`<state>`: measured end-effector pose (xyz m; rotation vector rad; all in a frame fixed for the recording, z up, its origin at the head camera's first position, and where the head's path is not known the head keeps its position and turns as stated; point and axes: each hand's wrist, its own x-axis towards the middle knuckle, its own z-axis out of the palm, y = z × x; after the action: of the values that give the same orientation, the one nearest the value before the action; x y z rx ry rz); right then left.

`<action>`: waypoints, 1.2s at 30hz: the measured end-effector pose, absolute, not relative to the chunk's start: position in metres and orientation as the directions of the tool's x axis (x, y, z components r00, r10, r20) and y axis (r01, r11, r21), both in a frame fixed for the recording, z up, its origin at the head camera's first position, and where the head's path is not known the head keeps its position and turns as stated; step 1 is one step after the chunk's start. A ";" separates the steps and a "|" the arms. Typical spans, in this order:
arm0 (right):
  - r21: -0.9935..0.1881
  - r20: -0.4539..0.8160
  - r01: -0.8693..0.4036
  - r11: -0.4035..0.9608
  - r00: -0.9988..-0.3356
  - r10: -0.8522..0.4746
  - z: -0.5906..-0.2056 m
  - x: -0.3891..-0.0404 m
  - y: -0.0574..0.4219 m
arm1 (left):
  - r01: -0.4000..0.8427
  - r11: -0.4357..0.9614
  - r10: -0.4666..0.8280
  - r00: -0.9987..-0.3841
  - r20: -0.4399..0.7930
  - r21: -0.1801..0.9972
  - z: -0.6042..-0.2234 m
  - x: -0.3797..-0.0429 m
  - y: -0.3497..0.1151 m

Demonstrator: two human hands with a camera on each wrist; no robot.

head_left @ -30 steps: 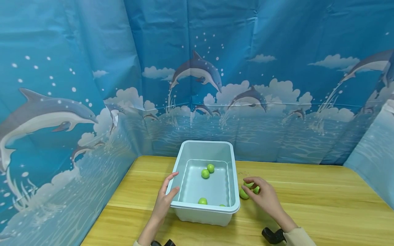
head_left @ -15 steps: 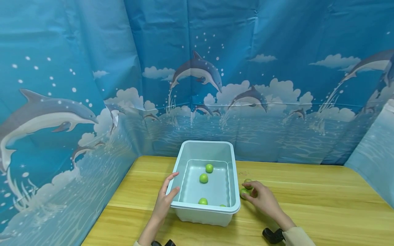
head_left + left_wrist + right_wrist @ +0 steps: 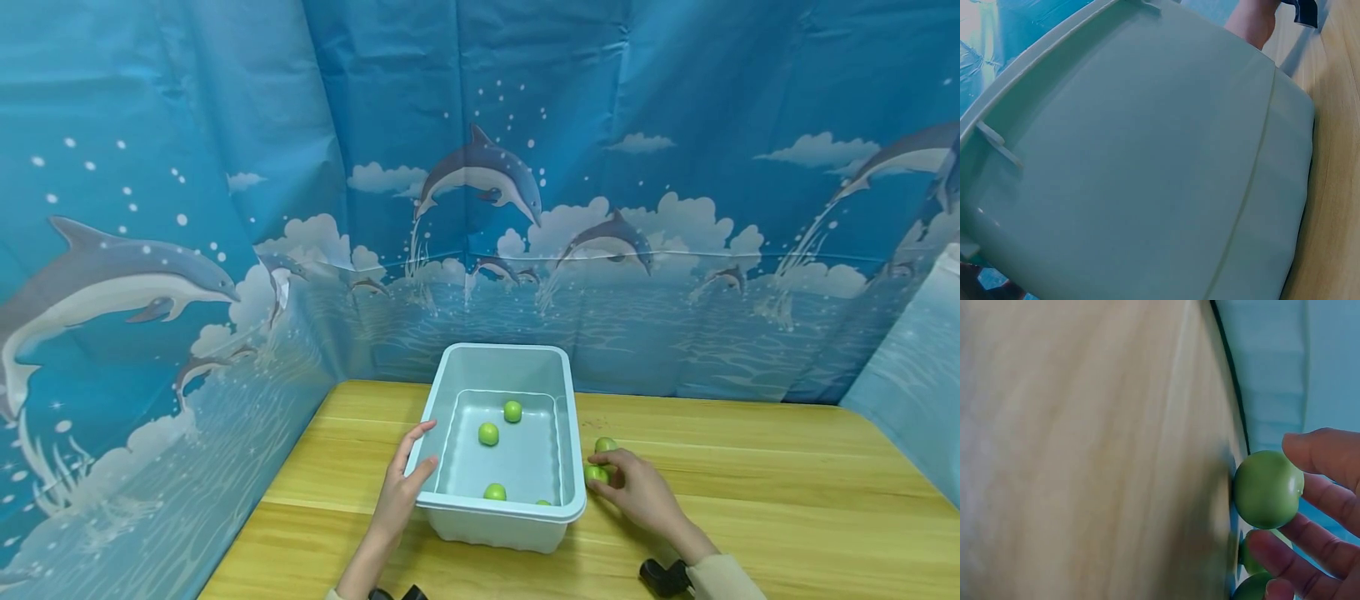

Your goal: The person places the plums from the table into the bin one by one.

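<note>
"At the near side of the wooden table (image 3: 787,500), what are the hands doing?"

"The left hand (image 3: 397,492) has thumb and forefinger hooked over the left rim of the pale plastic bin (image 3: 491,532), holding it; its other fingers are hidden. A firm but light hold should stop the bin skidding."

"And the right hand (image 3: 647,496)?"

"Thumb and fingers are curled round a green fruit (image 3: 596,474) on the table, just beside the bin's right wall. It looks smooth, so I'd press opposite sides at its widest part; pinched too high, it could slip."

"Anything crowding it?"

"Just beyond sits a second fruit (image 3: 605,445), and the right wrist view shows a third fruit (image 3: 1251,587) close by. Lifting straight up, with no sideways sweep, ought to spare them a knock."

"Farther off?"

"Inside the bin, a near fruit (image 3: 495,492) and a half-hidden fruit (image 3: 543,502) lie by the front wall; a middle fruit (image 3: 488,433) and a back fruit (image 3: 512,411) sit apart. Behind hangs a dolphin-print curtain (image 3: 480,192)."
</note>
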<state>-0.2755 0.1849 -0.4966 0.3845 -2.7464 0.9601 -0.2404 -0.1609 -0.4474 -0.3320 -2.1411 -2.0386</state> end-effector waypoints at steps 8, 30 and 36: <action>-0.579 0.242 -0.286 0.764 -0.955 -0.174 -0.498 -0.273 0.185 | 0.254 0.050 0.043 -0.967 0.252 0.966 -0.447 -0.241 -0.161; -0.628 0.223 -0.302 0.717 -0.953 -0.205 -0.500 -0.261 0.196 | 0.261 0.041 0.034 -0.965 0.259 0.965 -0.448 -0.241 -0.160; -0.648 0.245 -0.314 0.694 -0.949 -0.200 -0.500 -0.257 0.197 | 0.273 0.041 0.038 -0.962 0.271 0.961 -0.448 -0.240 -0.160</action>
<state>-0.2568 0.1967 -0.4999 0.4194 -2.7466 1.0933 -0.2401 -0.1602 -0.4478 -0.3237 -2.1351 -2.0388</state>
